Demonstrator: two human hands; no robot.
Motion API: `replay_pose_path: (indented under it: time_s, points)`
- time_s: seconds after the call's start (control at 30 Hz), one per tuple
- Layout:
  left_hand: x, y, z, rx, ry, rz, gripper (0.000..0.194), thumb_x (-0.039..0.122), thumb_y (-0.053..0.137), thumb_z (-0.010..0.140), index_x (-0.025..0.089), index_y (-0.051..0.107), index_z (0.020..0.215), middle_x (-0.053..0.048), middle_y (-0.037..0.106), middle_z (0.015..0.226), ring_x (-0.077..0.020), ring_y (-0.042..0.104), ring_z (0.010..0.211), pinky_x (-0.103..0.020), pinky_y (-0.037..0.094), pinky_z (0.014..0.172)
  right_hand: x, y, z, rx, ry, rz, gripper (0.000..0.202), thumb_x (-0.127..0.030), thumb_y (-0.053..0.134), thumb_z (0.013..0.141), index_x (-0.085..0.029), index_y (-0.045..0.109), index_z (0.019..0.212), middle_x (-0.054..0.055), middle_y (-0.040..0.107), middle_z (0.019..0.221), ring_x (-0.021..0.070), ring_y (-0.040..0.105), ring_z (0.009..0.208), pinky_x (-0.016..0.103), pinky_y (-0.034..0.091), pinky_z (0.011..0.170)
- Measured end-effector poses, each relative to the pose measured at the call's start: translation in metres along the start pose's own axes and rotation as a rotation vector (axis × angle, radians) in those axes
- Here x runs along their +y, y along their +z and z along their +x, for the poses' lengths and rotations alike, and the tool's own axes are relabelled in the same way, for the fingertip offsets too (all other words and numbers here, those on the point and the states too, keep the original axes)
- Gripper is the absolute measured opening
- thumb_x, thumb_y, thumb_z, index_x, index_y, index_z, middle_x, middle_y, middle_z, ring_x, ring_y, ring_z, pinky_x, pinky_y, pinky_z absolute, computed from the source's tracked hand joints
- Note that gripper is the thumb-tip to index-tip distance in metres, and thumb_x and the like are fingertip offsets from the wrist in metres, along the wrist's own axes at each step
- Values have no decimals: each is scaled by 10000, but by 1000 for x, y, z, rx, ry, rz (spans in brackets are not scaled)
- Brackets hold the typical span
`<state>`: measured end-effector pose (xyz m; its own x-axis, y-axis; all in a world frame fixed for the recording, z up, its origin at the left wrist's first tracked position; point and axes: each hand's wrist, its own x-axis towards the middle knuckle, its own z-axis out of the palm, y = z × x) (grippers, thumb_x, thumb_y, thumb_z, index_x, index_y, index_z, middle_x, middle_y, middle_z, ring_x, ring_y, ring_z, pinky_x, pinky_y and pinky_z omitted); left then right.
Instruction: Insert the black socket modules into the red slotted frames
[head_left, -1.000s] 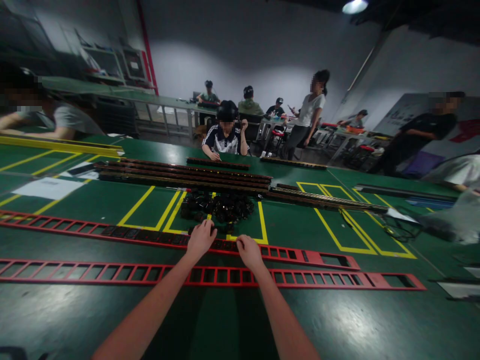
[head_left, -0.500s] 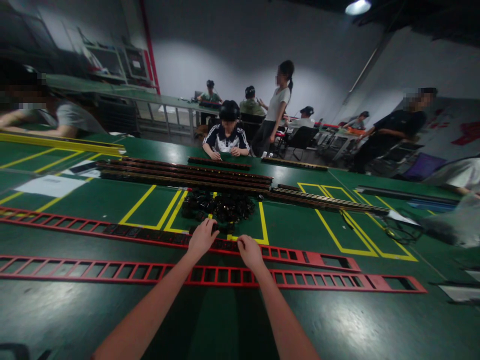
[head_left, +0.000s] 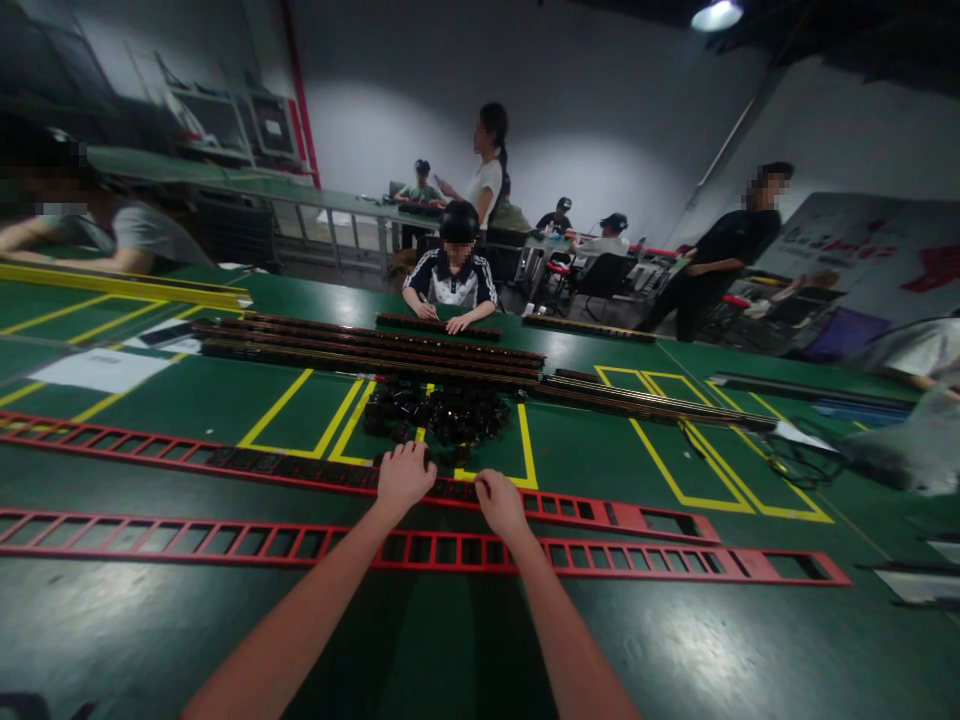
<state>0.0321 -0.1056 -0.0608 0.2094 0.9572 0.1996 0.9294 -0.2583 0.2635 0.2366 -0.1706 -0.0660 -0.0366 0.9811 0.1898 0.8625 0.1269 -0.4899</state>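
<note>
My left hand (head_left: 406, 474) is bent over the far red slotted frame (head_left: 559, 503), its fingers curled downward. A small dark part shows between its index finger and thumb; the fingertips partly hide it. Close by on the right, my right hand (head_left: 501, 500) is closed in a pinch at the same frame, and whatever it grips is too small to make out. Black blocks (head_left: 266, 463) fill several slots left of my hands. Just beyond them lies a heap of small black parts (head_left: 472, 415). A second red slotted frame (head_left: 637, 560) lies nearer, under my forearms.
Long dark strips (head_left: 360, 345) are stacked behind the heap. Yellow tape outlines (head_left: 529, 440) mark the green table (head_left: 675, 660). White paper (head_left: 101, 370) lies left, black cable (head_left: 799, 465) right. Across the table sits a co-worker (head_left: 450, 280); other people are farther back.
My left hand has shifted slightly, its fingers lower over the frame; my right hand stays in place. Behind, two standing people have moved left, and the seated co-worker's hand now lies on a strip.
</note>
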Motion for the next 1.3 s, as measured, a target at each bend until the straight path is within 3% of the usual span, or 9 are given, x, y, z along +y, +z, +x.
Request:
replay_pose_path:
  time_s: [0.2, 0.3, 0.6, 0.73, 0.87, 1.0, 1.13, 1.3]
  points:
    - [-4, 3, 1, 4, -6, -79, 508, 190, 487, 836, 155, 478, 1343, -133, 616, 1090, -289, 546, 1064, -384, 476, 833, 1, 0, -1, 9, 6, 11, 201, -168, 449, 941, -228, 633, 888, 22, 669, 890, 179, 597, 848, 275, 408, 725]
    - [-5, 4, 0, 48, -5, -120, 542, 147, 488, 827, 176, 456, 1367, -128, 571, 1138, -281, 515, 1099, -362, 506, 811, 2, 2, -1, 12, 2, 12, 203, -176, 447, 939, -228, 639, 897, 28, 670, 896, 181, 597, 855, 280, 416, 738]
    - [-11, 5, 2, 321, 97, -453, 201, 140, 500, 902, 194, 547, 1090, -112, 488, 1249, -243, 517, 1211, -407, 447, 1070, 4, 3, 1, 7, 3, 14, 185, -172, 458, 933, -217, 634, 897, 30, 670, 903, 182, 600, 876, 275, 420, 766]
    - [1, 4, -1, 214, 132, -604, 190, 170, 568, 896, 211, 513, 1074, -65, 585, 1097, -221, 599, 1096, -401, 500, 996, 5, 5, 2, 8, 9, 31, 177, -183, 467, 927, -219, 639, 909, 35, 672, 909, 188, 604, 876, 283, 437, 772]
    - [35, 6, -12, 197, 263, -657, 234, 131, 615, 859, 216, 514, 1052, -89, 512, 1291, -234, 518, 1266, -418, 437, 1088, 9, 8, 2, 83, -25, 112, 225, -130, 463, 867, -200, 635, 994, 72, 667, 990, 211, 602, 962, 331, 468, 864]
    - [66, 19, -20, 146, 337, -759, 316, 36, 549, 834, 208, 507, 1095, -94, 477, 1306, -212, 508, 1280, -403, 427, 1106, 15, 8, -2, 153, -50, 267, 437, -74, 413, 795, -192, 597, 1173, 93, 655, 1132, 215, 594, 1079, 387, 466, 973]
    - [69, 32, -20, 140, 312, -822, 322, 32, 569, 804, 210, 521, 1068, -69, 534, 1194, -208, 568, 1175, -405, 481, 1037, 17, 7, -6, 156, -23, 454, 581, -73, 397, 755, -215, 541, 1300, 81, 628, 1264, 189, 596, 1160, 382, 464, 1036]
    - [63, 36, -18, 116, 287, -882, 212, 86, 627, 803, 205, 527, 948, -37, 585, 1059, -191, 608, 1021, -369, 523, 934, 15, 5, -5, 129, -41, 478, 538, -116, 439, 734, -225, 599, 1236, 65, 649, 1239, 199, 601, 1152, 389, 463, 1042]
